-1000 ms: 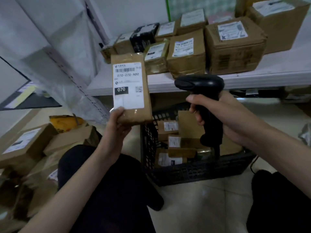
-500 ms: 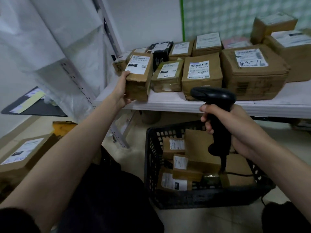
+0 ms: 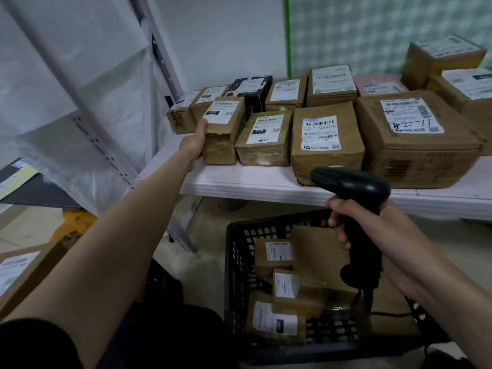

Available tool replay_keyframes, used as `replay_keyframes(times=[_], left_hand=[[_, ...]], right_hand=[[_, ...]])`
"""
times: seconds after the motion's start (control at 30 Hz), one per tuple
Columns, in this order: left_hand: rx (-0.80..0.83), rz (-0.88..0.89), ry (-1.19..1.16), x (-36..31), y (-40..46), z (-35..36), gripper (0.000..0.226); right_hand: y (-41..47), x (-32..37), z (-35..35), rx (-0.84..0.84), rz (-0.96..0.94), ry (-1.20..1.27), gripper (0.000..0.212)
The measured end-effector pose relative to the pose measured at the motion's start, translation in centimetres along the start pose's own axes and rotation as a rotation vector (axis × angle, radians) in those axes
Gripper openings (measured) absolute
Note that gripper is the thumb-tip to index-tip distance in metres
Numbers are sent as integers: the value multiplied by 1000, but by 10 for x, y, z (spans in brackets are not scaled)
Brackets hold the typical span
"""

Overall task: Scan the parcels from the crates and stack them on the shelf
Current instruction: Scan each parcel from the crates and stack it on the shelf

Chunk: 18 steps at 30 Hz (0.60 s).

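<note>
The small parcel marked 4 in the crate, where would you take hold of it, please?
Pinch the parcel marked 4 across its long side edges from above: it lies label-up on top of the other parcels in the black crate, so only the top is free.

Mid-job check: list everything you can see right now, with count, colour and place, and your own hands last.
070 parcel: one, brown with white label, on the shelf's left front, beside the 010 parcel.
010 parcel: one, brown, shelf front.
Other shelf parcels: about ten, mostly brown, one black, one pink, in rows to the back.
Shelf: one, white.
Crate: one, black, on the floor below the shelf, holding several brown parcels.
Floor parcel: one, brown, far left.
Scanner: one, black, above the crate.
Left hand: grip on the 070 parcel's near left end.
Right hand: grip round the scanner's handle.
</note>
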<state>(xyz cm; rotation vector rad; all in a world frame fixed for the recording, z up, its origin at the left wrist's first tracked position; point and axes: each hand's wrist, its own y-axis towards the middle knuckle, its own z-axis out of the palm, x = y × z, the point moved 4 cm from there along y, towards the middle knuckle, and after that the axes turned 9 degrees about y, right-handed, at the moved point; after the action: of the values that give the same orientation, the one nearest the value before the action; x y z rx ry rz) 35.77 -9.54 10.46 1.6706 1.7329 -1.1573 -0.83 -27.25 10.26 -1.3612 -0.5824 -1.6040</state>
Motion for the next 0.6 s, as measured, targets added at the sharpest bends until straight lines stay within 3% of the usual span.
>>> replay_keyframes(times=[0.1, 0.27, 0.47, 0.6], left_hand=[[-102, 81, 90, 12, 21, -9, 94], [-117, 116, 147, 19, 8, -18, 93], [-145, 80, 87, 63, -51, -15, 57], [58, -6, 229, 122, -105, 16, 36]], right_hand=[[0, -3, 0, -10, 13, -13, 18], [-8, -6, 1, 3, 34, -51, 19], [-18, -11, -4, 14, 53, -110, 16], [-22, -20, -11, 29, 76, -190, 11]])
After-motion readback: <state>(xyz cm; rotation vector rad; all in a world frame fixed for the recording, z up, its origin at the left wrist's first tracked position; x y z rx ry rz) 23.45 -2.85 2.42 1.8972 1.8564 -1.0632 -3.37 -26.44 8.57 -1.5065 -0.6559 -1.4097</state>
